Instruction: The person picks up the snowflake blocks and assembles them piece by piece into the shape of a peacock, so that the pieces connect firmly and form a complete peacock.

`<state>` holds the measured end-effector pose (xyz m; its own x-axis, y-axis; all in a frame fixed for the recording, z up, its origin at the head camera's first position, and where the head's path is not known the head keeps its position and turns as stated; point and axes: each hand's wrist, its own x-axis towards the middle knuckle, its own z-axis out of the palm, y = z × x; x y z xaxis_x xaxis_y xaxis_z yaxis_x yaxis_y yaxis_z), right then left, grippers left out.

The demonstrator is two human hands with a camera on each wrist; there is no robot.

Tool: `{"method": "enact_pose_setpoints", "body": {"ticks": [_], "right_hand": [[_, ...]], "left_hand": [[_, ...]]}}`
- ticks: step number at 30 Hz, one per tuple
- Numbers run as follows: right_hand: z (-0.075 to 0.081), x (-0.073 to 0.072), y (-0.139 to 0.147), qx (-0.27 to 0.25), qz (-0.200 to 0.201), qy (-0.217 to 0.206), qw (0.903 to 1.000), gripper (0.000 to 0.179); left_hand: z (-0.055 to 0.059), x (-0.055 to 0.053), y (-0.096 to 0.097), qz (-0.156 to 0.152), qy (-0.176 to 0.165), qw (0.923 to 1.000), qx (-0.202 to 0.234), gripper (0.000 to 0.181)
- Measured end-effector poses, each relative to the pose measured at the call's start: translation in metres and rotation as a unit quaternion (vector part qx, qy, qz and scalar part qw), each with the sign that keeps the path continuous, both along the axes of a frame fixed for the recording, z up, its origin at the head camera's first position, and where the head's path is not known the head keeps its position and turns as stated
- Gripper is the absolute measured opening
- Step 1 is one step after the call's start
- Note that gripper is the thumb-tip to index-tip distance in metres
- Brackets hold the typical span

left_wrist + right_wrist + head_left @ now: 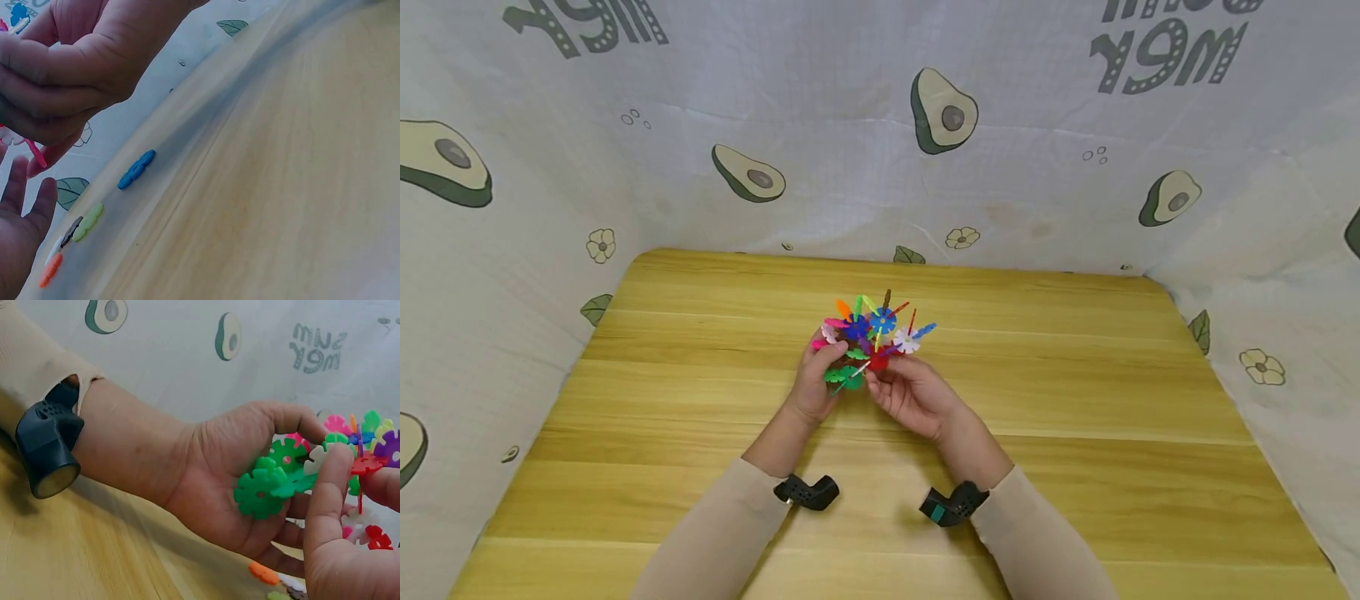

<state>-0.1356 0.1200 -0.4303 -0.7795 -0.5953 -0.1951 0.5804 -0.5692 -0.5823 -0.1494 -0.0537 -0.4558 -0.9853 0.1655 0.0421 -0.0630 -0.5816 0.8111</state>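
Note:
A many-coloured cluster of notched plastic snowflake discs (856, 327) is held between both hands above the table. My left hand (814, 379) grips its left side, the thumb lying over the pieces; in the right wrist view, green discs (259, 492) lie against the palm of that hand. My right hand (917, 396) pinches at the lower right of the cluster, by a red disc (877, 358). Close up, the right thumb and finger are at that red disc (369, 464). In the left wrist view the right hand (81, 69) hides most of the cluster.
Loose discs lie on the wooden table (1075, 375): a blue one (136, 169), a light green one (88, 222), a dark one (72, 231) and an orange one (51, 270). A white cloth (850, 108) printed with avocados stands around the table's back and sides.

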Motion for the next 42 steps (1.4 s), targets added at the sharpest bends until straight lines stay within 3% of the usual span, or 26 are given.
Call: {"method": "enact_pose_setpoints", "body": {"ticks": [6, 9, 12, 19, 23, 26, 29, 31, 33, 37, 39, 42], "right_hand": [[0.005, -0.001, 0.002, -0.009, -0.021, -0.037, 0.9991, 0.022], [0.008, -0.002, 0.003, 0.019, -0.041, -0.039, 0.9982, 0.024], [0.010, -0.003, 0.004, 0.065, -0.070, -0.029, 0.9950, 0.037], [0.011, -0.009, 0.007, 0.164, -0.133, 0.028, 0.9770, 0.058], [0.011, -0.013, 0.011, 0.194, -0.158, 0.058, 0.9665, 0.063], [0.010, -0.016, 0.014, 0.222, -0.196, 0.063, 0.9531, 0.067], [0.006, -0.020, 0.020, 0.262, -0.250, 0.074, 0.9291, 0.074], [0.002, -0.024, 0.027, 0.294, -0.294, 0.089, 0.9051, 0.077], [-0.004, -0.028, 0.035, 0.339, -0.336, 0.107, 0.8722, 0.078], [-0.015, -0.035, 0.055, 0.439, -0.396, 0.122, 0.7970, 0.074], [-0.021, -0.038, 0.064, 0.468, -0.409, 0.118, 0.7744, 0.071], [-0.026, -0.039, 0.074, 0.498, -0.412, 0.113, 0.7546, 0.067]], "left_hand": [[0.000, -0.002, -0.002, 0.002, -0.005, 0.9997, -0.025, 0.028], [0.000, -0.004, -0.003, 0.005, -0.007, 0.9992, -0.038, 0.028], [0.000, -0.005, -0.004, 0.007, -0.003, 0.9979, -0.064, 0.034], [-0.002, -0.007, -0.003, 0.010, -0.004, 0.9901, -0.140, 0.055], [-0.004, -0.009, -0.003, -0.001, 0.000, 0.9859, -0.168, 0.060], [-0.004, -0.009, -0.003, -0.014, 0.000, 0.9828, -0.184, 0.057], [-0.004, -0.009, -0.004, -0.019, -0.004, 0.9793, -0.201, 0.059], [-0.003, -0.009, -0.005, -0.018, -0.008, 0.9781, -0.207, 0.059], [-0.003, -0.009, -0.006, -0.013, -0.011, 0.9766, -0.214, 0.061], [-0.003, -0.010, -0.007, 0.001, -0.022, 0.9753, -0.220, 0.059], [-0.003, -0.010, -0.007, 0.008, -0.026, 0.9753, -0.219, 0.058], [-0.002, -0.011, -0.008, 0.017, -0.027, 0.9749, -0.220, 0.054]]}}
